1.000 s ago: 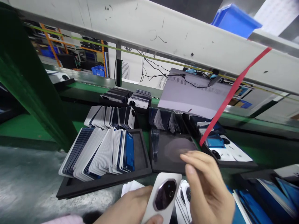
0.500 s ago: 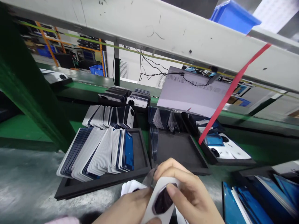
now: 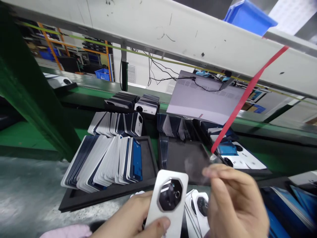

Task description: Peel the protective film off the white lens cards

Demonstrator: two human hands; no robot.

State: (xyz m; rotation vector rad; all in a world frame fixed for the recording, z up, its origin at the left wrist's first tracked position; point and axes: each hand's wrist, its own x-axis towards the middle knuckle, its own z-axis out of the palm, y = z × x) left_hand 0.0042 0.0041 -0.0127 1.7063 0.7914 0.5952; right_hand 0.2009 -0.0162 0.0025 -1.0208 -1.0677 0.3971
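Observation:
My left hand (image 3: pixel 138 216) grips a white phone back cover (image 3: pixel 175 205), thumb across its lower front. The cover is tilted upright and shows a glossy dark octagonal camera window (image 3: pixel 170 195). To the right, my right hand (image 3: pixel 235 198) is raised with thumb and forefinger pinched on a thin clear film (image 3: pixel 194 167), faint and blurred, apart from the cover. More white back covers with dark camera windows (image 3: pixel 201 205) lie below, between the hands. Part of another white piece shows behind my left hand.
A black tray (image 3: pixel 148 158) at left holds a fanned row of white and dark-blue covers (image 3: pixel 109 162). Beside it, another black tray (image 3: pixel 183 155) has dark covers along its edge. A red strap (image 3: pixel 247 92) hangs at right. Blue-filmed panels (image 3: pixel 292 205) lie lower right.
My right hand has moved off the cover to the right, drawing the clear film away. The cover's camera window is now uncovered by fingers, and the left hand still holds it.

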